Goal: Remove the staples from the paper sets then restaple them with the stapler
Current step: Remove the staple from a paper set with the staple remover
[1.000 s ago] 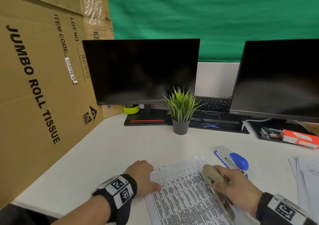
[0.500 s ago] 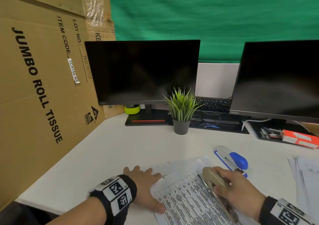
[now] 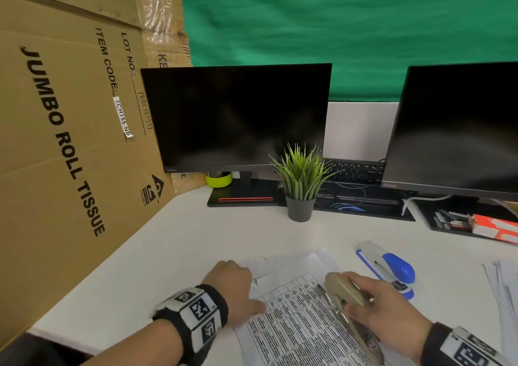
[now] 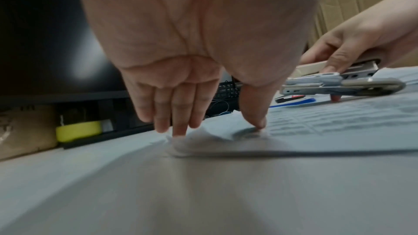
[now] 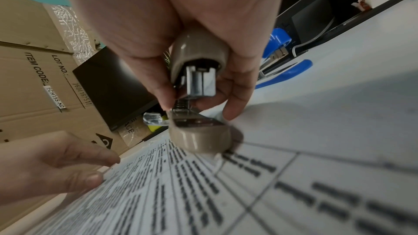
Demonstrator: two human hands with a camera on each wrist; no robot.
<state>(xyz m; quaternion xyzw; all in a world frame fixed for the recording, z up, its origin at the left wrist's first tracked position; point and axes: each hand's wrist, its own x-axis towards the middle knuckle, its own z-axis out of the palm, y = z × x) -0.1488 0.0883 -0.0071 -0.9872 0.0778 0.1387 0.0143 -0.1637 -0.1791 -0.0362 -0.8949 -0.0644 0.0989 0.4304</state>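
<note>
A paper set (image 3: 294, 326) printed with a table lies on the white desk near its front edge. My left hand (image 3: 235, 287) rests on its upper left corner. In the left wrist view the straight fingers (image 4: 178, 128) touch the rumpled corner (image 4: 194, 142) and the thumb presses the sheet a little apart from them. My right hand (image 3: 361, 298) grips a beige stapler (image 3: 344, 295) over the paper's right side. The stapler's base (image 5: 201, 138) sits on the page and its jaws stand apart. The right hand (image 5: 199, 112) wraps the stapler's upper arm (image 5: 199, 56).
A blue and grey stapler (image 3: 389, 267) lies just behind my right hand. More papers (image 3: 504, 290) lie at the right edge. A potted plant (image 3: 301, 186), two dark monitors (image 3: 238, 119), a keyboard and a red box (image 3: 493, 228) stand at the back. Cardboard boxes (image 3: 64, 141) wall the left.
My left hand has shifted on the paper's upper left corner: its fingers spread out, then drew together there, and the corner has rumpled. The right hand with the beige stapler has barely moved.
</note>
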